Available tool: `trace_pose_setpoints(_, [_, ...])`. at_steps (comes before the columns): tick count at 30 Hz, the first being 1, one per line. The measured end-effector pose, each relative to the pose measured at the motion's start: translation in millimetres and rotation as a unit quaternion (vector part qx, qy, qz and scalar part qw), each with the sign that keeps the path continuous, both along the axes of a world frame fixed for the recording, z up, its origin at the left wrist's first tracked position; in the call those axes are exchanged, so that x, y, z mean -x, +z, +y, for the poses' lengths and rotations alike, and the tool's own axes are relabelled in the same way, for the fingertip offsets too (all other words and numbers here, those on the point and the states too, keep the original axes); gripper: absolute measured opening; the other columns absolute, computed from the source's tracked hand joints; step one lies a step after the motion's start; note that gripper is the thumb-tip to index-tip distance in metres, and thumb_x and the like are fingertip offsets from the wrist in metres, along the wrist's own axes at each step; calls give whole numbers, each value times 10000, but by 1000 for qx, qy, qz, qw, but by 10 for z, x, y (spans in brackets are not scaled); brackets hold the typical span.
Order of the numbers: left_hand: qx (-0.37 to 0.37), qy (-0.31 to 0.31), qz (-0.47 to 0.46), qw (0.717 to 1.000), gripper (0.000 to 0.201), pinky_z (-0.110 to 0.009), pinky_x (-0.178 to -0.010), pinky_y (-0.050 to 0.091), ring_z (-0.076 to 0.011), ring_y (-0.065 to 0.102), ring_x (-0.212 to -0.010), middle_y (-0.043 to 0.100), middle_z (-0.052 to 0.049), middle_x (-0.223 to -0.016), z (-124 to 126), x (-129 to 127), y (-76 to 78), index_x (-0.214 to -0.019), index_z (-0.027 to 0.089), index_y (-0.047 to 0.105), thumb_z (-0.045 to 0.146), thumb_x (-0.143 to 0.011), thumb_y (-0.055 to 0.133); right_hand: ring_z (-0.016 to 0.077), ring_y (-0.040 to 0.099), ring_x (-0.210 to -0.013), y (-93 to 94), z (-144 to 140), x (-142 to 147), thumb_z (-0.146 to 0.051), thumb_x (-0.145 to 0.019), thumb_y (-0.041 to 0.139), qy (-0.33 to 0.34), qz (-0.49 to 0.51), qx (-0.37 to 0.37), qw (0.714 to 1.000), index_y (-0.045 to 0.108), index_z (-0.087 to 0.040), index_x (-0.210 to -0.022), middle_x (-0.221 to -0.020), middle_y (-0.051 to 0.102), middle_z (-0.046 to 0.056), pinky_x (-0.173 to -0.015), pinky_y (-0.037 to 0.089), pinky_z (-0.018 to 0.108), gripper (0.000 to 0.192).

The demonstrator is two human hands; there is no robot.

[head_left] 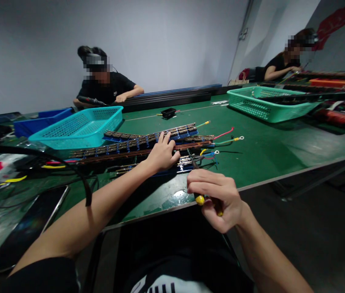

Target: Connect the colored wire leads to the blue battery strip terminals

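My left hand [162,154] rests with its fingers spread on a stack of long strips [136,142] fitted with rows of metal contacts and blue clips. Wires with ring terminals [241,138] stick out of the strips' right end. My right hand [218,195] is closed around pliers with yellow handle ends [200,200], near the table's front edge. Their dark tip points at the lowest strip [186,162], close to its right end. Whether the tip touches it, I cannot tell. My palm and fingers hide most of the pliers.
A turquoise basket [77,141] and a blue bin [42,121] stand at the left, a green basket [252,106] at the right. A phone [27,232] lies front left beside plastic bags [3,169]. A small black part [169,113] lies behind the strips. Two people sit across the table.
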State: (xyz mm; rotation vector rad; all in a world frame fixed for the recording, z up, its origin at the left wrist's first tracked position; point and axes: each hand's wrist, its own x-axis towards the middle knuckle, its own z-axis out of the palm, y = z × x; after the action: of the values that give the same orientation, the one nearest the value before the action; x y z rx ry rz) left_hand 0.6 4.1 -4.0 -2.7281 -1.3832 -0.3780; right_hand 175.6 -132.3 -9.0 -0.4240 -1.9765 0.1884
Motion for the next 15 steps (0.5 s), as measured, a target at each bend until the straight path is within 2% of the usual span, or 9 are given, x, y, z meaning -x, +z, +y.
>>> trace_pose_setpoints(5, [-1,0,7,1000,346,-564,-1174,360,-383,170,-1545,333,-278,-1590,-10,-8,13,-1139,76,603,341,-959,472,201,690,-825,10,-1,-8,-95,-591,454,-1,4,14,1000,654,-190,-989,-910,691,78,-749,615,367,456])
trace_pose_setpoints(12, [0,2,2,1000,324,-567,-1179,356,-373,173,-1547,339,-245,-1600,-6,-2,11,-1129,102,604,347,-956,482,207,696,-837,42,10,-42,-98,-584,456,9,-23,16,1000,645,-204,-1014,-922,696,69,-742,610,365,482])
trace_pose_setpoints(15, [4,1,-6,1000,315,-571,-1188,342,-369,170,-1548,338,-239,-1604,-7,1,8,-1123,106,607,342,-954,485,210,680,-838,-3,4,-44,-103,-597,466,10,-25,13,1000,627,-202,-1025,-931,676,73,-756,603,385,468])
